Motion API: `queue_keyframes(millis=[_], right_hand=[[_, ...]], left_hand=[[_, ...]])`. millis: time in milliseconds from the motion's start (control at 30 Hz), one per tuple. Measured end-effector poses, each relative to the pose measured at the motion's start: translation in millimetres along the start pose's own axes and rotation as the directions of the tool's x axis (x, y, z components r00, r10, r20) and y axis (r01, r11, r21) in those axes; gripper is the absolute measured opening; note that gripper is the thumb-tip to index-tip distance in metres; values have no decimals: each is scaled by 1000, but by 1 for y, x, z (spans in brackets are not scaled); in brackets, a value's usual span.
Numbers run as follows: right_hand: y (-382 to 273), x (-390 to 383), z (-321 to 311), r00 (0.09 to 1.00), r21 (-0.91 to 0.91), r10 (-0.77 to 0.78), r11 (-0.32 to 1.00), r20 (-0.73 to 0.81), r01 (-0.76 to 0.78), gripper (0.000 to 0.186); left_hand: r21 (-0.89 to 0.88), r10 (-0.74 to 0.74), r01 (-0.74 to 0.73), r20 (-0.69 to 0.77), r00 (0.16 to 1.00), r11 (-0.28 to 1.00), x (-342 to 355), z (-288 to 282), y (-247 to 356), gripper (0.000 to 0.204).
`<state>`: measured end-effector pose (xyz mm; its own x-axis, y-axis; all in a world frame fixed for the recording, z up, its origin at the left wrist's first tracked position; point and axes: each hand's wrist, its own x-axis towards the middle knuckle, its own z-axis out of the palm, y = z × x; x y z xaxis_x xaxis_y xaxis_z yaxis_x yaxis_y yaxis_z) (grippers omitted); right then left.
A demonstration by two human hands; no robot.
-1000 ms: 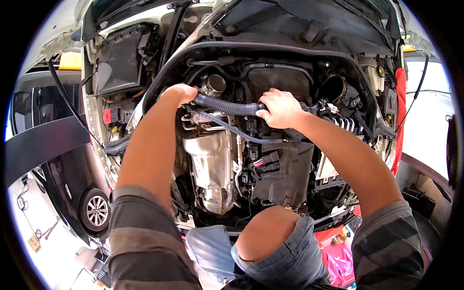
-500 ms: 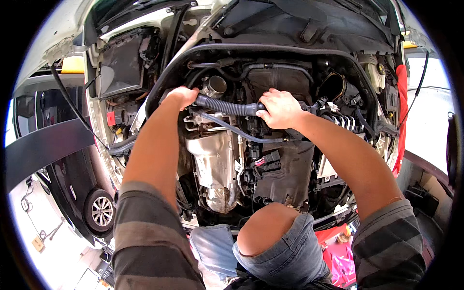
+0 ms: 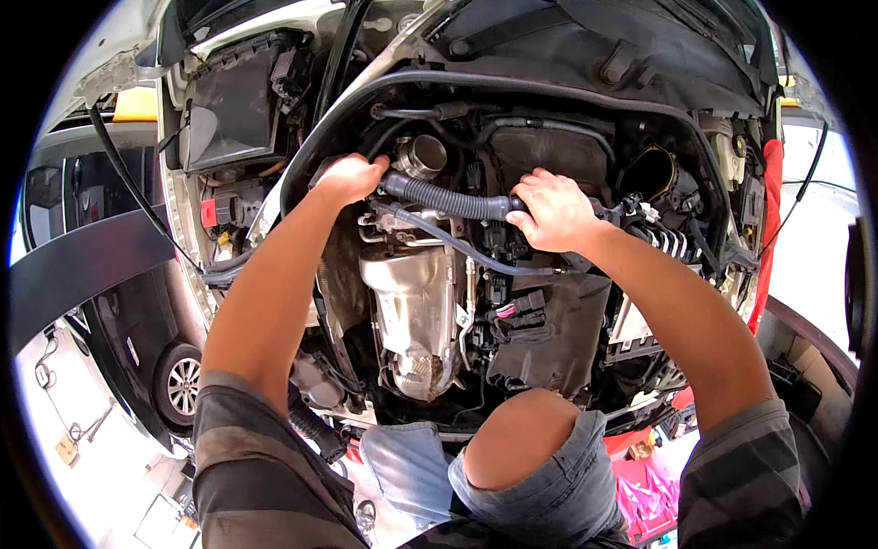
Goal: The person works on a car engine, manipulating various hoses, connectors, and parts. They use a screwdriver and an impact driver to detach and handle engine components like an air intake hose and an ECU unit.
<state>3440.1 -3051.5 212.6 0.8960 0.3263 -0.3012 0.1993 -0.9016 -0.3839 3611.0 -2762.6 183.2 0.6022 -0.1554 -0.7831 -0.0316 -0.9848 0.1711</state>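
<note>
A black ribbed hose (image 3: 453,199) runs across the top of the engine between my two hands. My left hand (image 3: 352,178) is closed at its left end, beside a round metal pipe mouth (image 3: 422,157); the fingertips are partly hidden there. At the other end, my right hand (image 3: 553,210) wraps over the hose from above, its thumb along the near side. A thinner grey hose (image 3: 485,263) slants below the ribbed one. Under it lies a shiny metal heat shield (image 3: 409,291), and black connectors with pink wires (image 3: 508,311) lie to its right.
A rubber seal (image 3: 540,89) arches around the back of the engine bay. An open round duct (image 3: 649,174) stands at the right. My bare knee (image 3: 521,439) leans at the front edge. A dark car (image 3: 119,329) is parked at the left.
The view has shifted a little, so the engine bay sits slightly farther right. Both hands stay on the ribbed hose, with little visible change in their grip.
</note>
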Motion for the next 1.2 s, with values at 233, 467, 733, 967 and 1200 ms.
queue_keyframes(millis=[233, 467, 733, 967, 1200], right_hand=[[2, -1, 1, 1000, -25, 12, 1000, -5, -13, 32], [-1, -2, 2, 1000, -60, -5, 998, -31, 3, 31], [-4, 3, 0, 995, -65, -51, 997, -90, 46, 30], [-8, -1, 0, 999, -52, -22, 998, -49, 19, 30], [-3, -2, 1, 996, -62, -42, 997, -76, 37, 32]], left_hand=[[-189, -202, 144, -335, 920, 971, -21, 38, -29, 60], [-790, -178, 47, -80, 981, 612, -2, 57, -47, 47], [-789, -188, 113, -3, 982, 604, 1, 48, -54, 50], [-847, -182, 76, -25, 983, 526, 8, 61, -53, 40], [-899, -127, 2, -59, 990, 437, 10, 66, -56, 41]])
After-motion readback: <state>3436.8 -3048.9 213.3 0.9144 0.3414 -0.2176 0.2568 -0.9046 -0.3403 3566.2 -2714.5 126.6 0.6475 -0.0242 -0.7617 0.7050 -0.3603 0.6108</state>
